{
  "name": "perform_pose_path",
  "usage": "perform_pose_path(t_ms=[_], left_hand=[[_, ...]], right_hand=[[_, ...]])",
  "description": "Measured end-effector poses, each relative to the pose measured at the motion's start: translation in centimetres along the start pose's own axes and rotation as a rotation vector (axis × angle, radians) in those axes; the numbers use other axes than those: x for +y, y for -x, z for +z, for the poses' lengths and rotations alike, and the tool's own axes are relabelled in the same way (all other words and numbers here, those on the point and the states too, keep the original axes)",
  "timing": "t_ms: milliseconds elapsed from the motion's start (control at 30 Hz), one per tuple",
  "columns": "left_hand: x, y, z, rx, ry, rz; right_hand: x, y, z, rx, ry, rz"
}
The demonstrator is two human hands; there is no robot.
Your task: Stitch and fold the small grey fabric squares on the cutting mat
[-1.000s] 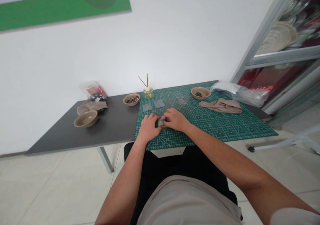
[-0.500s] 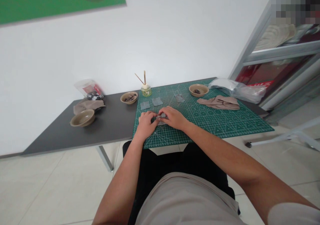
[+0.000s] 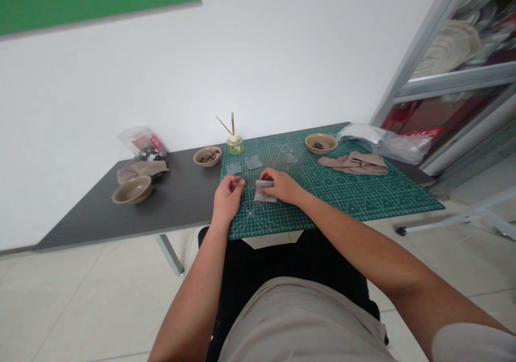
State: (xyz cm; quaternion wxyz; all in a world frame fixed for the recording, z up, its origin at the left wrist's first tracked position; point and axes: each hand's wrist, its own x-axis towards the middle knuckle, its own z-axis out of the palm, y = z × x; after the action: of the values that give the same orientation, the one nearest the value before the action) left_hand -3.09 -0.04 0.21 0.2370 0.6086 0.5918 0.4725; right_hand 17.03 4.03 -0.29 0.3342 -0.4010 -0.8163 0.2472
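My right hand grips the upper edge of a small grey mesh pouch, which lies on the green cutting mat near its front edge. To the left of the pouch and apart from it, my left hand is closed with its fingertips drawn together; anything inside it is hidden. Just beyond my hands lie two flat grey-blue pouches, one at left and one beside it. A more see-through pouch rests farther right on the mat.
A bowl of dark pieces and a reed diffuser stand behind my hands. Right are another bowl, a brown cloth and a plastic bag. At left sit a bowl, a cloth and a clear container.
My hands were together over the pouch. The left hand has let go and moved left, its fingers curled. The right hand keeps hold of the pouch, now more plainly in sight.
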Motion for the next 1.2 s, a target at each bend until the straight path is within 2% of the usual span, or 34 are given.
perform_pose_path(t_ms=[133, 267, 333, 433, 567, 700, 800, 900, 1000, 1200], left_hand=[[-0.1, -0.1, 0.0, -0.007, 0.023, -0.009], [-0.4, -0.1, 0.1, -0.039, 0.035, -0.007], [-0.4, -0.1, 0.1, -0.05, 0.019, 0.003], [-0.3, -0.1, 0.0, -0.06, -0.035, 0.016], [0.1, 0.0, -0.1, -0.072, -0.062, 0.019], [0.4, 0.2, -0.1, -0.066, -0.102, 0.043], [0.5, 0.4, -0.1, -0.037, -0.071, 0.018], [0.4, 0.5, -0.1, -0.017, -0.03, -0.003], [0.3, 0.5, 0.0, -0.002, 0.009, -0.003], [1.2, 0.5, 0.1, -0.042, -0.083, 0.013]], right_hand=[[-0.1, -0.1, -0.7, 0.154, -0.187, 0.089], [-0.5, -0.3, -1.6, 0.282, -0.148, 0.067], [-0.5, -0.3, -1.9, 0.244, -0.065, 0.046], [-0.1, -0.2, -2.0, 0.118, -0.036, 0.063], [0.3, 0.0, -1.9, 0.257, -0.019, 0.068], [0.3, 0.1, -2.0, 0.212, -0.001, 0.08], [0.4, 0.1, -1.9, 0.268, 0.019, 0.109], [0.5, 0.2, -1.8, 0.256, 0.023, 0.078], [0.5, 0.2, -1.6, 0.3, 0.051, 0.06], [0.2, 0.2, -1.6, 0.218, 0.064, 0.073]])
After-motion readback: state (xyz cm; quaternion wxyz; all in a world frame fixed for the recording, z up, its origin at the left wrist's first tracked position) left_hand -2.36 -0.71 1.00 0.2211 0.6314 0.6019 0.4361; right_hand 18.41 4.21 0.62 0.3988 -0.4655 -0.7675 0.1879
